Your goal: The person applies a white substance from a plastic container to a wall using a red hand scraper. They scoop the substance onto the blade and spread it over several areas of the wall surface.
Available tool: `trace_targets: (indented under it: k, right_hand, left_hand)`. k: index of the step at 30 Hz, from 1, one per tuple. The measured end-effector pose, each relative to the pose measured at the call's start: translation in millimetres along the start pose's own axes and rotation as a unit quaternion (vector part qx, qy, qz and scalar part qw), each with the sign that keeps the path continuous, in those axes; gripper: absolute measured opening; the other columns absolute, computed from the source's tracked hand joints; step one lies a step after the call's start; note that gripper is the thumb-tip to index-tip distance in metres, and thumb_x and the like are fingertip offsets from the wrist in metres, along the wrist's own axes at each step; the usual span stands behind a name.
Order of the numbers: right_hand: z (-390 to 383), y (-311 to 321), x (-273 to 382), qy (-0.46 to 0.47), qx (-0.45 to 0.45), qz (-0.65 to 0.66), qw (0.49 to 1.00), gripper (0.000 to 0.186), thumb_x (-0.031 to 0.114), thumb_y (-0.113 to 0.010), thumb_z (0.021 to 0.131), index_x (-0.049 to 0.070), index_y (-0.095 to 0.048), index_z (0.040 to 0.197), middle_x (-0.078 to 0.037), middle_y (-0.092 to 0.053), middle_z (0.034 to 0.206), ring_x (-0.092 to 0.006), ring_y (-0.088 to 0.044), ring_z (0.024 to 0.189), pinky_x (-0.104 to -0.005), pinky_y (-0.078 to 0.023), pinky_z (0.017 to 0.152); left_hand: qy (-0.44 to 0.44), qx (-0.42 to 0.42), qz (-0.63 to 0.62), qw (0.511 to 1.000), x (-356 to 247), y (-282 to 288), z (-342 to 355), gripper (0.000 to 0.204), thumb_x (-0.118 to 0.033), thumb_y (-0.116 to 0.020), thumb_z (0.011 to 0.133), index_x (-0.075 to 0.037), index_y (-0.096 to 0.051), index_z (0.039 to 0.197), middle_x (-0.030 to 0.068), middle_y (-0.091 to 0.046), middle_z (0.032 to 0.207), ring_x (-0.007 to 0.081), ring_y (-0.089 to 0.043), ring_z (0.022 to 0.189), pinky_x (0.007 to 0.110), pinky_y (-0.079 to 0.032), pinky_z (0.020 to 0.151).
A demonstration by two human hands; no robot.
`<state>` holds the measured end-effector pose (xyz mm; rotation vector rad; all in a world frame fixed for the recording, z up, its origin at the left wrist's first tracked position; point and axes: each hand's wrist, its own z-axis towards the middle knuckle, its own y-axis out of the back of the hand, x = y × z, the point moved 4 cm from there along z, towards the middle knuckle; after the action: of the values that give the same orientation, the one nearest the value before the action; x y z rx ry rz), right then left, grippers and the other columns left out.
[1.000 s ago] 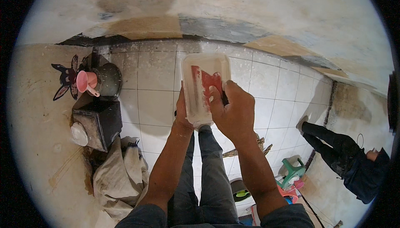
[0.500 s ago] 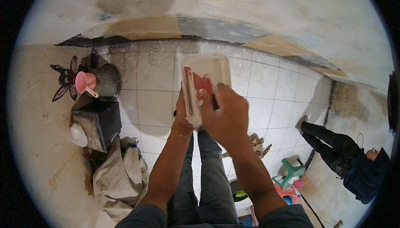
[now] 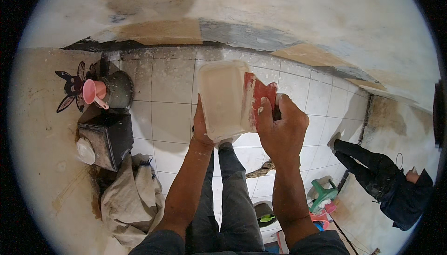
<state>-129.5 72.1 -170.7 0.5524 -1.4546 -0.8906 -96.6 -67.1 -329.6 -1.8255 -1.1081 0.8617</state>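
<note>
A rectangular plastic tub [image 3: 223, 99] with pale, creamy paste in it is held up in front of me. My left hand [image 3: 202, 127] grips it along its left side and from below; some of those fingers are hidden behind it. In my right hand [image 3: 284, 127] is a red putty knife [image 3: 264, 92], thumb pressed on its face. Its paste-smeared blade edge rests at the tub's right rim. Dried white smears mark my right thumb.
A patchy plastered wall [image 3: 288, 3] runs across the far side. At left stand a black box [image 3: 108, 138], a bucket with a pink dipper [image 3: 94, 92], and a beige cloth [image 3: 130, 199]. At right are a green stool [image 3: 322, 193] and another person [image 3: 386, 176] in dark clothes.
The putty knife has moved right, from over the tub's left side to its right rim, my right hand going with it. My left hand keeps hold of the tub.
</note>
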Motion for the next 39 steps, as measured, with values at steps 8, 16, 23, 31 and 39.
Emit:
trace_targets:
  k: [8, 16, 23, 31, 39]
  right_hand:
    - [3, -13, 3, 0.032, -0.003, -0.052, 0.998, 0.021, 0.01, -0.066, 0.084, 0.0, -0.054, 0.071, -0.014, -0.056, 0.06, -0.0227, -0.052, 0.047, -0.034, -0.04, 0.048]
    - [0, 7, 16, 0.054, -0.039, -0.028, 0.997, 0.022, 0.009, -0.068, 0.083, 0.001, -0.053, 0.07, -0.014, -0.053, 0.058, -0.0242, -0.052, 0.046, -0.0357, -0.039, 0.046]
    - [4, 4, 14, 0.079, 0.001, -0.042, 0.996, 0.018, 0.007, -0.067, 0.082, 0.003, -0.053, 0.071, -0.014, -0.054, 0.06, -0.0271, -0.054, 0.048, -0.0368, -0.042, 0.046]
    - [20, 12, 6, 0.051, 0.068, -0.019, 0.996, 0.016, 0.009, -0.068, 0.083, -0.004, -0.06, 0.077, -0.015, -0.056, 0.058, -0.0186, -0.049, 0.048, -0.0327, -0.041, 0.049]
    - [76, 33, 21, 0.063, 0.175, -0.061, 0.981, 0.027, 0.022, -0.059, 0.085, -0.003, -0.064, 0.076, -0.026, -0.059, 0.067, -0.0442, -0.06, 0.064, -0.0476, -0.048, 0.063]
  left_hand:
    - [0.026, -0.013, -0.006, 1.0, 4, 3, 2, 0.062, -0.056, -0.035, 0.1, -0.01, -0.044, 0.141, 0.0099, -0.056, 0.132, 0.0243, -0.058, 0.115, 0.04, -0.051, 0.096]
    - [0.036, 0.002, 0.005, 0.999, 2, -7, 2, 0.063, -0.057, -0.034, 0.099, -0.01, -0.043, 0.141, 0.0105, -0.057, 0.131, 0.0243, -0.059, 0.115, 0.04, -0.052, 0.095]
    - [0.049, -0.006, -0.023, 0.999, 7, 2, 4, 0.063, -0.056, -0.037, 0.099, -0.01, -0.043, 0.141, 0.0111, -0.057, 0.13, 0.0238, -0.059, 0.114, 0.04, -0.052, 0.094]
    - [0.049, 0.013, -0.025, 0.998, 3, -14, -6, 0.064, -0.057, -0.037, 0.098, -0.01, -0.042, 0.141, 0.0116, -0.055, 0.132, 0.0252, -0.058, 0.116, 0.042, -0.052, 0.096]
    - [0.071, 0.033, -0.058, 0.995, 11, -7, -6, 0.065, -0.056, -0.036, 0.098, -0.011, -0.038, 0.145, 0.014, -0.051, 0.137, 0.0316, -0.055, 0.121, 0.053, -0.049, 0.098]
